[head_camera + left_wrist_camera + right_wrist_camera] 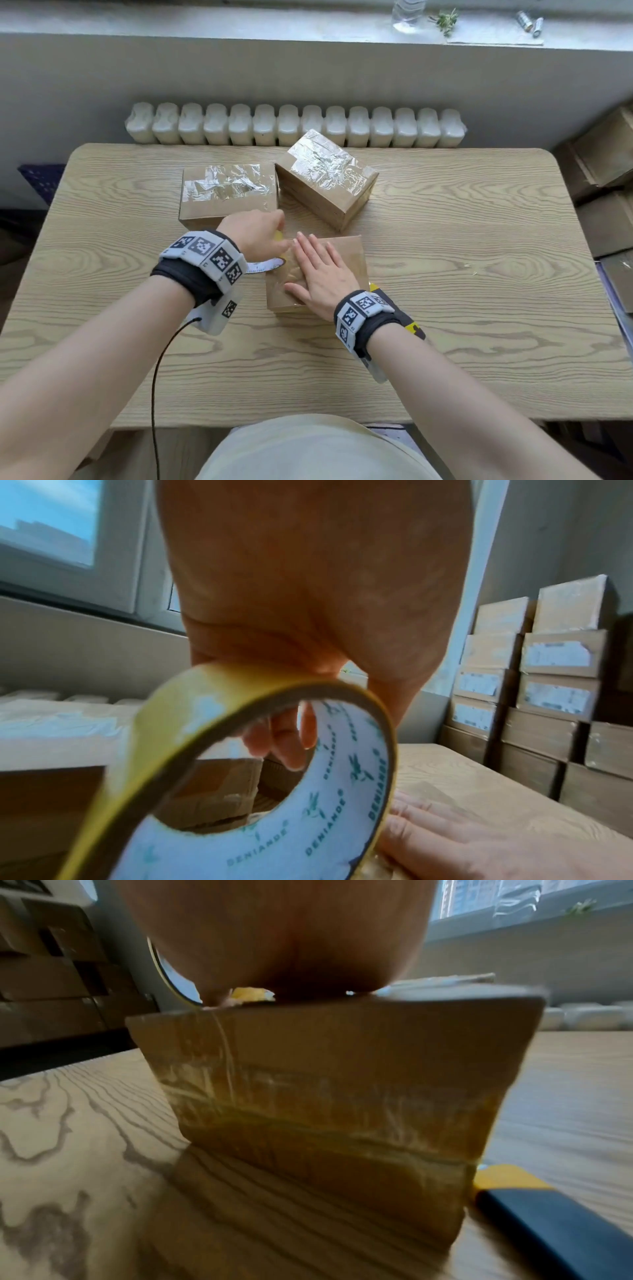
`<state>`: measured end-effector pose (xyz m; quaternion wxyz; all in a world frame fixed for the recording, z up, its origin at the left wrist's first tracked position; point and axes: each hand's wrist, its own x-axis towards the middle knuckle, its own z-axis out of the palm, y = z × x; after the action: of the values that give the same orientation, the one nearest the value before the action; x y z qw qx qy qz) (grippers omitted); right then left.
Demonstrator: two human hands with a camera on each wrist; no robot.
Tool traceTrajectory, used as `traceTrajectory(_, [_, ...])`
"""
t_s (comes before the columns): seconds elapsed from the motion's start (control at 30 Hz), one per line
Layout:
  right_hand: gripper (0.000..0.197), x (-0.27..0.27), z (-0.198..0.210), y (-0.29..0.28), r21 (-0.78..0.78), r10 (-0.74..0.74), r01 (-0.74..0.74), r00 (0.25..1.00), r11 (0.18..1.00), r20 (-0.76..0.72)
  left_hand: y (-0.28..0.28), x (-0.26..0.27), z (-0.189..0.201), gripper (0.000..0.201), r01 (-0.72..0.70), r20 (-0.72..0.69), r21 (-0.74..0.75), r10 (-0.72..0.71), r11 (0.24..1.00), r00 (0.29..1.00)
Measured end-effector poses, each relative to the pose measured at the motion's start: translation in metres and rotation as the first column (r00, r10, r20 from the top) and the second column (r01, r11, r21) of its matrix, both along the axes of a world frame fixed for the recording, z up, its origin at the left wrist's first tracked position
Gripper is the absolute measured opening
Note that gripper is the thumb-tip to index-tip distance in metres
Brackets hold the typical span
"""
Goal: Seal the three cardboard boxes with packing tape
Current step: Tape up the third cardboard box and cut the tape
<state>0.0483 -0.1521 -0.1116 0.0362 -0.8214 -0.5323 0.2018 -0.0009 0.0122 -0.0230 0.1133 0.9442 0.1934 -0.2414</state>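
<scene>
The third box [315, 274], the one nearest the person at the front-middle of the desk [479, 274], is the one being taped. The other two cardboard boxes sit further back: one at about eleven o'clock from it [227, 195] and one at about one o'clock [325, 178], turned at an angle; both already carry crinkled clear tape across their tops and look sealed.

The left hand [255, 233] is curled round the roll of packing tape [274, 791], fingers hooked through its core as the left wrist view shows, holding it at the box's nine o'clock edge. The roll is yellowish outside with a white printed liner inside. The right hand [322, 274] lies flat on the box top, fingers straight and spread, gripping nothing; it seems to be pressing a strip of tape down onto the lid. The right wrist view shows glossy tape already running down the near side face of this box.

My reading is that the last box is partway sealed: a strip is laid and is being smoothed while the roll stays attached. The next move likely calls for keeping the flat palm firm so the strip does not lift, drawing the roll taut over the edge, then cutting it. A yellow and dark blue tool, probably a utility knife [548, 1218], lies on the desk at the box's four o'clock, close by the right wrist.
</scene>
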Motion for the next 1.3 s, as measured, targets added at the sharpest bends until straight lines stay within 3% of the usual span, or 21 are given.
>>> traceTrajectory(0.2, [0.083,0.002,-0.007,0.000,-0.009,0.018,-0.018,1.000,1.000,0.021,0.007,-0.004,-0.001,0.051,-0.122,0.062,-0.153,0.132,0.981,0.989])
traceTrajectory(0.3, [0.087,0.003,-0.008,0.000,-0.005,0.015,-0.015,1.000,1.000,0.002,0.010,-0.002,0.003,0.054,-0.105,0.012,-0.106,0.106,0.989,0.994])
traceTrajectory(0.43, [0.080,0.005,-0.007,-0.001,0.003,0.019,-0.019,1.000,1.000,0.007,0.015,-0.002,0.003,0.042,-0.058,-0.066,0.002,0.058,0.998,0.996])
traceTrajectory(0.57, [0.079,0.007,-0.006,-0.006,0.019,0.019,-0.019,1.000,1.000,0.020,0.015,-0.006,-0.008,0.038,-0.095,-0.080,0.004,0.095,0.995,0.992])
traceTrajectory(0.8, [0.071,0.027,0.003,-0.046,-0.001,-0.160,0.160,0.987,0.987,-0.002,0.007,-0.007,-0.015,0.029,-0.104,-0.051,0.032,0.106,0.994,0.993])
traceTrajectory(0.9, [0.056,0.039,0.008,-0.074,0.148,-0.333,0.340,0.940,0.929,-0.071,0.011,-0.009,-0.018,0.028,-0.119,-0.029,-0.003,0.119,0.993,0.992])
traceTrajectory(1.0, [0.040,0.046,0.001,-0.110,0.291,-0.530,0.532,0.843,0.795,-0.096,0.016,-0.011,-0.020,0.030,-0.140,-0.004,-0.055,0.140,0.989,0.990])
traceTrajectory(1.1, [0.034,0.040,-0.014,-0.134,0.201,-0.636,0.652,0.758,0.731,-0.147,0.018,-0.012,-0.020,0.033,-0.138,0.021,-0.084,0.140,0.987,0.990])
traceTrajectory(1.23, [0.054,0.022,-0.039,-0.150,0.002,-0.676,0.682,0.724,0.731,-0.140,0.018,-0.014,-0.019,0.033,-0.132,0.061,-0.118,0.140,0.984,0.988])
traceTrajectory(1.3, [0.056,0.015,-0.048,-0.151,-0.018,-0.699,0.703,0.703,0.711,-0.135,0.017,-0.015,-0.017,0.031,-0.136,0.072,-0.143,0.147,0.980,0.986])
